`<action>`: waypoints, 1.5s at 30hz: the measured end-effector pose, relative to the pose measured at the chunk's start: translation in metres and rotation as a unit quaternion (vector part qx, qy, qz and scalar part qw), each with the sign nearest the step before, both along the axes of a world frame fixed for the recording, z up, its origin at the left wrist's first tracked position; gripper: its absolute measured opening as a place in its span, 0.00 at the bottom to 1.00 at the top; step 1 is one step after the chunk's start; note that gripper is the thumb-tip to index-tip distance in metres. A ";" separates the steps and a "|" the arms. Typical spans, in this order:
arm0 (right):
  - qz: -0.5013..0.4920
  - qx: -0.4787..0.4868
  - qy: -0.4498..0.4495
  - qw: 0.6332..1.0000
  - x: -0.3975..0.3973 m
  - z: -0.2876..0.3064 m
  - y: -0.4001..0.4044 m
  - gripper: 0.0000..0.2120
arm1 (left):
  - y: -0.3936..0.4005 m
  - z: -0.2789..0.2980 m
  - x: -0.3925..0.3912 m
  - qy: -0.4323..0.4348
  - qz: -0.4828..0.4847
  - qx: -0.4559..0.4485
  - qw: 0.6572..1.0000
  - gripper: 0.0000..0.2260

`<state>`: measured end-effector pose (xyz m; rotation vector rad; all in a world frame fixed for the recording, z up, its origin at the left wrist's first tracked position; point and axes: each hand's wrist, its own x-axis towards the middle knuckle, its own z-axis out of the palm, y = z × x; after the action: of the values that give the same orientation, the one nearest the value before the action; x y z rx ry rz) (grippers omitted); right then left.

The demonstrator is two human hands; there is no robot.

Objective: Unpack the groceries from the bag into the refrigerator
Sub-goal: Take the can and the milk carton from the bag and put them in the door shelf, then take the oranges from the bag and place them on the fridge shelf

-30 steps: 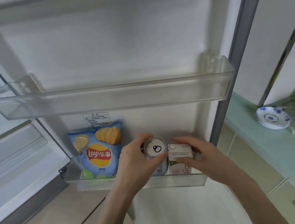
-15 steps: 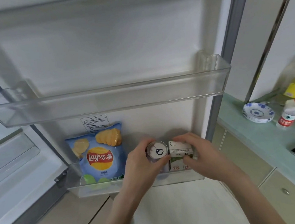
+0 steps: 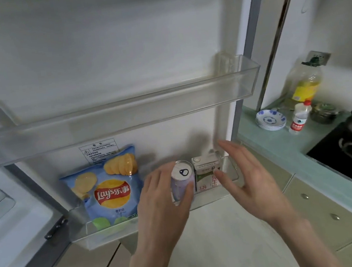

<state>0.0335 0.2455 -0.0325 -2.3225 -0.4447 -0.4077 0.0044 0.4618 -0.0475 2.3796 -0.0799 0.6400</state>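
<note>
The left hand (image 3: 162, 192) has its grip loosely around the can (image 3: 182, 179), thumb and fingers touching its sides; the right hand (image 3: 244, 173) is open, fingers straight, just beside the milk carton (image 3: 206, 173) and apart from it. Both items stand upright in the lower door shelf (image 3: 107, 234), touching each other, with the chips bag (image 3: 109, 189) to the left. To finish well, I would release the can gently and lift both hands straight out, so nothing tips. The upper door shelf (image 3: 126, 126) hangs above and could catch a rising hand. On the bench (image 3: 266, 140) at right stand plates (image 3: 271, 120), a small bottle (image 3: 299, 118) and an oil bottle (image 3: 306, 83).
</note>
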 end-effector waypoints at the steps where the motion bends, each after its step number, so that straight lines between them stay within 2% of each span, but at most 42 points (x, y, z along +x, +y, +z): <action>1: -0.025 -0.012 -0.016 0.999 -0.008 0.000 -0.003 0.26 | -0.002 -0.001 -0.002 -0.002 0.002 0.012 1.000 0.22; 5: -0.097 -0.060 -0.067 0.991 -0.034 -0.005 -0.025 0.24 | -0.021 -0.002 -0.007 -0.022 0.003 0.051 0.998 0.23; 9: -0.164 -0.031 -0.053 0.985 -0.062 -0.007 -0.063 0.23 | -0.052 0.002 -0.011 -0.063 -0.030 0.077 0.995 0.21; 13: -0.241 -0.066 -0.067 0.966 -0.092 -0.007 -0.118 0.24 | -0.105 0.013 -0.019 -0.087 -0.070 0.082 0.990 0.21; 17: -0.309 -0.139 -0.070 0.938 -0.124 -0.010 -0.183 0.27 | -0.179 0.014 -0.027 -0.103 -0.120 0.107 0.982 0.20; 23: -0.365 -0.131 -0.065 0.920 -0.181 -0.011 -0.295 0.29 | -0.310 0.007 -0.062 -0.109 -0.197 0.127 0.966 0.23; 28: -0.427 -0.152 -0.064 0.889 -0.240 -0.013 -0.389 0.31 | -0.423 0.000 -0.097 -0.091 -0.254 0.136 0.953 0.27; 36: -0.547 -0.152 -0.050 0.822 -0.343 -0.017 -0.508 0.33 | -0.587 -0.007 -0.159 -0.084 -0.383 0.161 0.906 0.33; 45: -0.649 -0.148 -0.025 0.745 -0.412 -0.029 -0.587 0.34 | -0.703 -0.017 -0.201 -0.114 -0.493 0.177 0.844 0.33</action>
<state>-0.3786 -0.3420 -0.0614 -2.5737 1.3085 -1.0817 -0.1964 -0.2416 -0.0648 2.1509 -1.5256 0.3887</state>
